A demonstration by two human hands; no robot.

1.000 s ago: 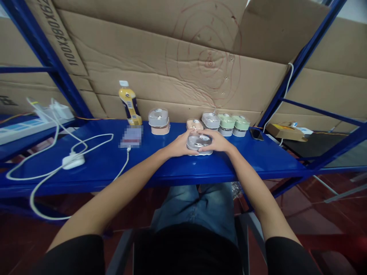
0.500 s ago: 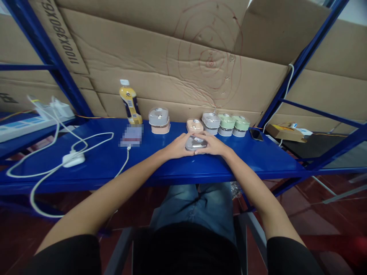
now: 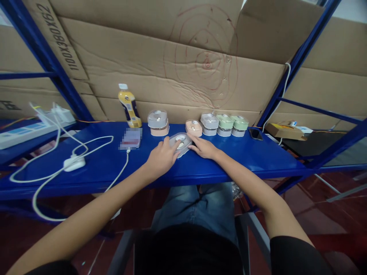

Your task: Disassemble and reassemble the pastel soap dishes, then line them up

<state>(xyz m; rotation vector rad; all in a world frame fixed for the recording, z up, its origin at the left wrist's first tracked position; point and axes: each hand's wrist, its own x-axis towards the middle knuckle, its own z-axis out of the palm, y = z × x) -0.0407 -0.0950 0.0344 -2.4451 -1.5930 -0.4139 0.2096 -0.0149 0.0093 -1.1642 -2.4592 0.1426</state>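
Note:
A grey box with a clear lid [image 3: 181,140] and a round white label on top lies on the blue table in front of me, slightly tilted. My left hand [image 3: 161,159] grips its left side, with the fingers behind and the thumb at the front edge. On the opposite side, my right hand [image 3: 205,147] holds the right edge between thumb and fingers. Just behind the right fingers sits a peach box [image 3: 194,128] with a similar label. The underside of the grey box is hidden.
Along the back stand a grey box stacked on a peach one [image 3: 158,124], a grey stack [image 3: 209,124] and two green-over-grey stacks [image 3: 224,124]. A yellow bottle [image 3: 129,107], a cabled phone [image 3: 130,138], a white adapter [image 3: 74,163] and a dark phone [image 3: 255,133] also lie around.
Both hands have shifted the grey box to the left, and its labelled top shows more fully. My left hand has moved farther left, and my right hand's fingers have spread along the right edge.

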